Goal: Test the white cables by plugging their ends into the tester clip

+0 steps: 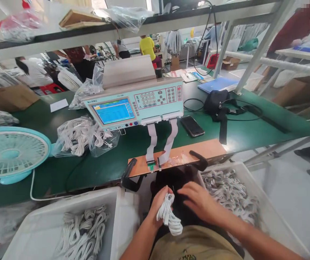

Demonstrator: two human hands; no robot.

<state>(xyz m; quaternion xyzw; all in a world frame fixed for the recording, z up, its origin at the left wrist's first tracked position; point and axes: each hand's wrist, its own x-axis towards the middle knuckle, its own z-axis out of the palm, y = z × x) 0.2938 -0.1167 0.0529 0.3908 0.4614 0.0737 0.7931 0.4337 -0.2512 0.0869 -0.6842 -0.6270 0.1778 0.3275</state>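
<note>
My left hand point(157, 206) is wrapped round a coiled bundle of white cable point(168, 213), held in front of my lap. The loops of the bundle hang down toward my shirt. To the right of it, my right hand point(198, 202) hovers with its fingers stretched toward the bundle and nothing visible in them. Beyond both hands, at the table edge, an orange-brown board point(176, 157) carries a small green connector board point(151, 167). Two flat ribbon cables point(168, 144) run from there up to a light-blue tester point(133, 103) with a lit screen.
A white bin point(118, 209) on the left and another white bin point(268, 202) on the right hold bundled cables. Black clamps point(129, 173) grip the board. A phone point(192, 126), a black bag point(217, 104), bagged cables point(76, 135) and a fan point(11, 153) occupy the green table point(103, 169). Several people work behind.
</note>
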